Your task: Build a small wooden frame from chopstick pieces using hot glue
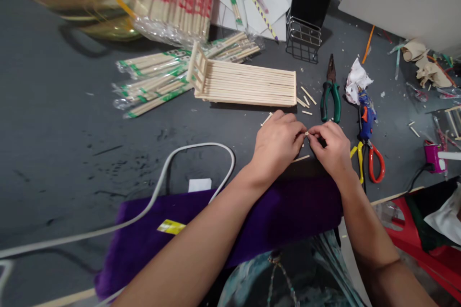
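Observation:
My left hand (277, 146) and my right hand (333, 148) meet over the dark table, and both pinch a tiny wooden stick piece (307, 133) between their fingertips. Just beyond them lies a flat panel built of chopsticks (248, 87) with a short upright end at its left. Several short cut stick pieces (307, 98) are scattered between the panel and my hands. One longer stick (301, 158) lies under my hands.
Green-handled pliers (331, 93), a blue glue gun (365, 115) and red-and-yellow cutters (370, 160) lie to the right. Wrapped chopstick packs (154, 81) lie at the left. A white cable (187, 153) loops over a purple cloth (288, 216). A wire basket (303, 38) stands behind.

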